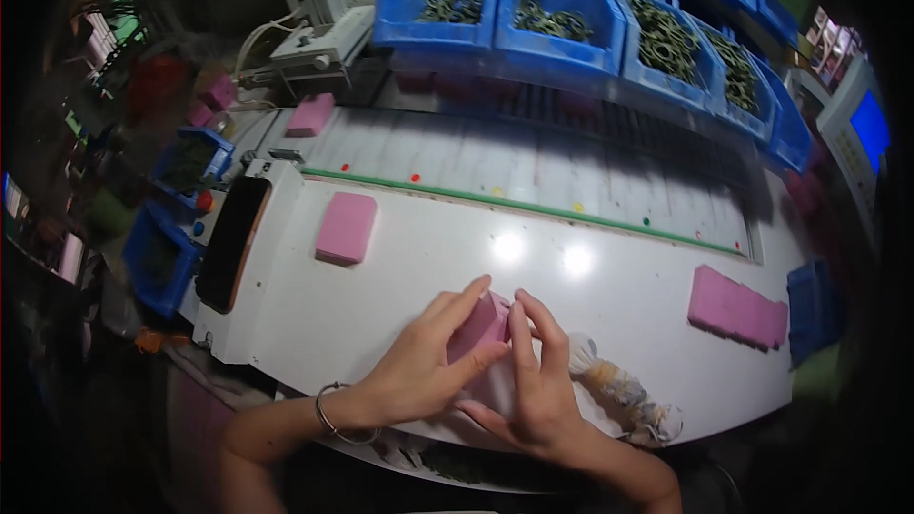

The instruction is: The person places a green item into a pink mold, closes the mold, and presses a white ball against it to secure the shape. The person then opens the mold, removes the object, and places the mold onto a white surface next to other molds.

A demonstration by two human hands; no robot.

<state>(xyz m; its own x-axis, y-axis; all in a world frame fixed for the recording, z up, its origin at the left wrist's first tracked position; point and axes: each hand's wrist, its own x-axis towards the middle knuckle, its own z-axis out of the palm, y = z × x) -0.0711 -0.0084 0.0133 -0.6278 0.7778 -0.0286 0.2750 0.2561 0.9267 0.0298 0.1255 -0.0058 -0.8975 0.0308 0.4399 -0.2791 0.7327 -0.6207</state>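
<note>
Both hands work one item at the near edge of the white desk [609, 295]. Left hand [419, 371] – thumb and fingers pinching the pink foam block [479, 328] from its left side, wrist w/ a thin metal bangle [335, 416]. Right hand [538, 385] – fingers pressed onto the block's right face and top, thumb below; grip looks closed on it, not spread. Block sits tilted up off the desk surface, held between the two hands approx. centre-front – a two-sided hold that would steady soft foam while it is handled.

Other pink foam pieces lie flat and apart: one pad [347, 227] upper left of the hands, a longer slab [738, 308] far right, another small block [310, 114] beyond the green strip [533, 206]. A fluffy brush or duster [624, 390] lies just beside the right hand, within easy reach. Row of blue bins [562, 14] w/ dark ring-like parts stands at the back, tilted toward the person. Dark phone-like slab [231, 243] rests at the desk's left end
</note>
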